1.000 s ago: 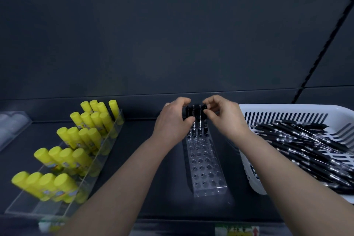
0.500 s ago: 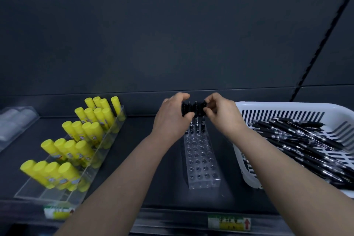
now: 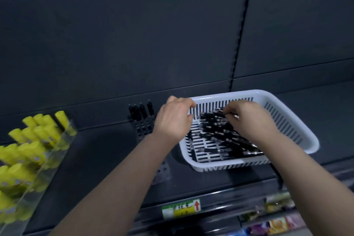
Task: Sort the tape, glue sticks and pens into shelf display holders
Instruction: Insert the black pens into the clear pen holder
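A white slotted basket (image 3: pixel 291 120) holds several black pens (image 3: pixel 220 134) on the dark shelf. My right hand (image 3: pixel 249 119) reaches into it and pinches one black pen (image 3: pixel 220 111) near the far wall. My left hand (image 3: pixel 175 119) curls over the basket's far left corner and grips the rim. Left of the basket stands a clear pen holder (image 3: pixel 162 170), mostly hidden by my left forearm. Several black pens (image 3: pixel 140 111) stand upright in its back row. Yellow glue sticks (image 3: pixel 36 136) fill a clear tiered holder (image 3: pixel 28 203) at the far left.
The dark shelf back panel rises close behind the holders. A price label (image 3: pixel 181 210) sits on the shelf's front edge, and colourful packets (image 3: pixel 274 224) lie on the shelf below at the lower right.
Both hands left the pens standing in the holder's back row and moved right to the basket. The view swung right, and the right hand took hold of a pen.
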`<state>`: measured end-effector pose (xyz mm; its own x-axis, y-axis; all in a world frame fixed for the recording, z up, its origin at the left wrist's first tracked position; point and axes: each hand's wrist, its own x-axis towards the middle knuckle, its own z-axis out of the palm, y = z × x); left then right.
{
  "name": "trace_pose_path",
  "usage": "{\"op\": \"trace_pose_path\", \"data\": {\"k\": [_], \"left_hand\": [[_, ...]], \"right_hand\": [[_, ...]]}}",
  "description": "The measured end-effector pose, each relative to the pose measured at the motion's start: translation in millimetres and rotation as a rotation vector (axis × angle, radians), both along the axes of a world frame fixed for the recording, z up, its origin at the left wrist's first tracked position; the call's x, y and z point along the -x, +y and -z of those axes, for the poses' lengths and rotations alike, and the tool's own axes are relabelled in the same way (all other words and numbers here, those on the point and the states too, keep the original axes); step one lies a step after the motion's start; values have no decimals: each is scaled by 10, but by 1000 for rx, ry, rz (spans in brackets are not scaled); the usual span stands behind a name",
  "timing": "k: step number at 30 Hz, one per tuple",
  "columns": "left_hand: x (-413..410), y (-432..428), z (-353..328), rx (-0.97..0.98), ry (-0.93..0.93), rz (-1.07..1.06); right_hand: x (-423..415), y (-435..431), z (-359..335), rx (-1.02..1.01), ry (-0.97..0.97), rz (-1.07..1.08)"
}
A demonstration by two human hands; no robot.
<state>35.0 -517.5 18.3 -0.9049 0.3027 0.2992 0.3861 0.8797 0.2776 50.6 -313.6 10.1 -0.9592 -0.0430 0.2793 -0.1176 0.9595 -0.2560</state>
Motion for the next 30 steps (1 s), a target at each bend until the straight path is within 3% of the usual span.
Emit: {"op": "trace_pose_path", "data": {"k": [10, 17, 26, 30], "left_hand": [[-71, 1108, 223, 162, -434, 361], [-41, 1457, 345, 211, -507, 402], [75, 1302, 332, 550, -417, 359], [133, 1153, 304, 391, -462, 219]], "right_hand": [[-370, 905, 221, 78, -78, 245], [-352, 1053, 278, 208, -84, 249], [-237, 1076, 299, 167, -289, 149], [-207, 1046, 284, 132, -316, 126]]}}
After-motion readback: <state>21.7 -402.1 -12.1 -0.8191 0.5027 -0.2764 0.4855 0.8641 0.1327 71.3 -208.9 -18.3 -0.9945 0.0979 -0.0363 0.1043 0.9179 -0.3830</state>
